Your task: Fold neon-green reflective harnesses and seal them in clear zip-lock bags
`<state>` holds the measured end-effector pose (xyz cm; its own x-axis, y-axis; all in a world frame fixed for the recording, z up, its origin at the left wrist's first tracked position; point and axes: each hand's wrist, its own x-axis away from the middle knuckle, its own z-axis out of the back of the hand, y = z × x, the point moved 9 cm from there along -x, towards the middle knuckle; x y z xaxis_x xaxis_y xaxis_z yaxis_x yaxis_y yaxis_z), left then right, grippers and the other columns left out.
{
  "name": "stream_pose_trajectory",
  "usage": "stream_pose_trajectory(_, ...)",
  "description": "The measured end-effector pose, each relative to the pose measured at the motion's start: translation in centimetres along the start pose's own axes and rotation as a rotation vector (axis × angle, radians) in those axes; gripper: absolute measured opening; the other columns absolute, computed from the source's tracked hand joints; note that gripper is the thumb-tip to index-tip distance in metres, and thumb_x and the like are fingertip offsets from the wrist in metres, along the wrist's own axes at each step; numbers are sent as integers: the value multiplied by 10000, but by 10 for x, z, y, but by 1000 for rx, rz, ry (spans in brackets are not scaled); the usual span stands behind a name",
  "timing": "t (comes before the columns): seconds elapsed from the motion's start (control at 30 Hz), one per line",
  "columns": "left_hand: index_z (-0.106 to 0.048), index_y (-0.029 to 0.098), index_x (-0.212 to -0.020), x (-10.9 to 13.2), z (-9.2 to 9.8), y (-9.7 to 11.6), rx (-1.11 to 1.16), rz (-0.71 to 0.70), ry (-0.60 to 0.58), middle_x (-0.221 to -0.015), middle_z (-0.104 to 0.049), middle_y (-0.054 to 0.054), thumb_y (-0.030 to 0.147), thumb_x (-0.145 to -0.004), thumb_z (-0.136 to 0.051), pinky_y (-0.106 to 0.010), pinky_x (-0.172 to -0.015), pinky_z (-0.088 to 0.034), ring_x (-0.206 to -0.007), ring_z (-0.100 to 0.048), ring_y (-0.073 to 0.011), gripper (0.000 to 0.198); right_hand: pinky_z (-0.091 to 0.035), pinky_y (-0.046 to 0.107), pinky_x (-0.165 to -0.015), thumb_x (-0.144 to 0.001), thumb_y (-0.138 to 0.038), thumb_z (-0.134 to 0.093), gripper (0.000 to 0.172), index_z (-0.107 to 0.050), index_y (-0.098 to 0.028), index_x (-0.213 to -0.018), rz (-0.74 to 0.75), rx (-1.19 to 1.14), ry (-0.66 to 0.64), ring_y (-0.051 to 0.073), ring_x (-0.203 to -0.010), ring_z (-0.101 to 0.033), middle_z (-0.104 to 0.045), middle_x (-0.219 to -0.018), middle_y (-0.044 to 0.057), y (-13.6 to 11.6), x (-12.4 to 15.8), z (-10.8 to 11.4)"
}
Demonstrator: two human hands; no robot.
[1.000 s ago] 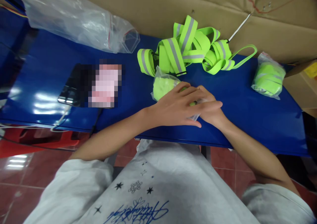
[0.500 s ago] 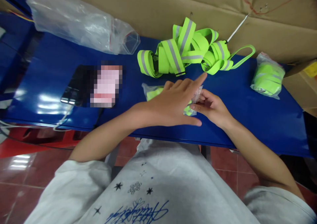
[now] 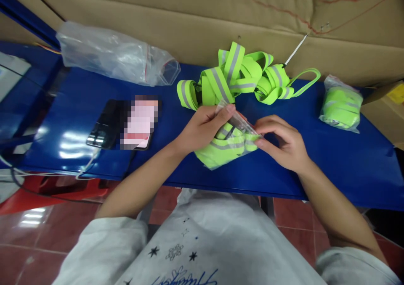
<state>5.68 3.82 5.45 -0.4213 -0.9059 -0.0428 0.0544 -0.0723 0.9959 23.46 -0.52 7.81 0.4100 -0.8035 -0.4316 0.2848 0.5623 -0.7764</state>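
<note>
A clear zip-lock bag (image 3: 217, 154) with folded neon-yellow reflective straps inside is between my hands, near the table's front edge. My left hand (image 3: 205, 125) pinches the bag's top edge, thumb on the plastic. At the other end of that edge, the thumb and forefinger of my right hand (image 3: 282, 144) close on the corner. The bag's mouth, with a reddish strip, runs slantwise between the two grips. Just behind lies a heap of loose neon-yellow reflective straps (image 3: 243, 72) with grey stripes.
A filled bag of straps (image 3: 342, 104) stands at the right, near a cardboard box (image 3: 383, 108). A large clear plastic bag (image 3: 107, 51) lies at the back left. A black phone (image 3: 105, 125) with a white cable and a phone with a blurred screen (image 3: 140, 123) rest on the blue table (image 3: 315, 167).
My left hand, earlier spread flat over the bag, has drawn back left and now grips its edge. The bag is turned and its straps show. The view has tilted slightly up.
</note>
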Motion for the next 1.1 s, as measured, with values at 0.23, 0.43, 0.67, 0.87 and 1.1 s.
stream_pose_trajectory(0.23,-827,183,-1000,5,-3,-11,136,122,9,-906,-829,-76,792,-981,-539,-280,-701,-620,-825,-793,-207,674,-609,419,-902,-959,-249,-772,384,-743,-355,-1328,117,116,-94,233,-1060,-696,-700,-1205,73,-12,11,-12)
stream_pose_trajectory(0.43,-831,197,-979,9,-3,-5,35,63,90,-910,-833,-52,675,-1035,-563,-267,-711,-607,-830,-784,-186,551,-570,447,-849,-955,-256,-765,168,-790,-326,-1105,80,158,-82,231,-960,-676,-679,-1048,61,-13,10,-8)
stream_pose_trajectory(0.67,-832,181,-1013,8,0,0,47,83,49,-959,-838,-64,652,-1016,-617,-288,-739,-629,-873,-793,-207,518,-604,455,-853,-958,-269,-770,47,-772,-307,-984,30,130,-71,244,-972,-721,-729,-1082,59,-12,11,0)
stream_pose_trajectory(0.87,-832,199,-1051,6,-11,-2,12,100,-227,-878,-812,-41,560,-825,-876,-270,-639,-573,-762,-760,-192,429,-625,390,-872,-939,-194,-782,122,-734,-283,-1008,-106,-31,-188,223,-1026,-757,-775,-1151,49,-2,12,-9)
stream_pose_trajectory(1.1,-840,216,-1122,4,-2,1,-50,20,-110,-857,-800,-29,528,-1002,-686,-260,-631,-537,-747,-725,-162,368,-518,290,-602,-935,-287,-820,132,-697,-265,-892,-241,-24,-6,142,-670,-678,-749,-823,-12,17,15,2)
